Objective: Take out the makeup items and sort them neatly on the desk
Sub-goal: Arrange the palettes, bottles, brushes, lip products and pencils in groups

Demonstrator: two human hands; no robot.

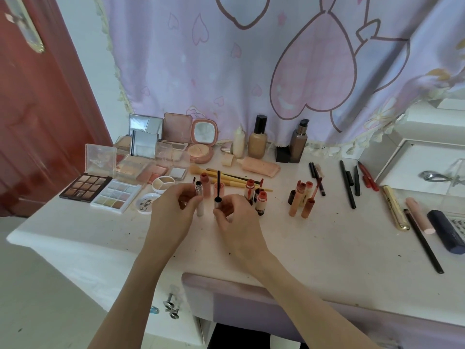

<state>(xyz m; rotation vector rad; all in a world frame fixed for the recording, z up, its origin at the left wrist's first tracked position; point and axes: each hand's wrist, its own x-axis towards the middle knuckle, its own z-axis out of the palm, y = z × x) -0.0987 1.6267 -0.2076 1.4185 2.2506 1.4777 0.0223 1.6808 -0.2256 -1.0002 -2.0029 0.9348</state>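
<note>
My left hand (173, 207) grips a slim white mascara tube (199, 200) with a silver neck, held upright over the white desk (314, 238). My right hand (234, 217) pinches the silver cap of its wand (218, 190), brush pointing up, just right of the tube. Eyeshadow palettes (100, 190) lie at the left. Open lip glosses (256, 195) stand behind my right hand, with more lip tubes (302, 200) further right. Foundation bottles (258, 141) stand at the back.
Black pencils (348, 183) and red pens (368, 176) lie at the right, beside a gold tube (395, 207), a long black pencil (424, 240) and a navy case (446, 230). Brushes (226, 176) lie mid-desk. A white open box (427, 167) sits at the far right. A curtain hangs behind.
</note>
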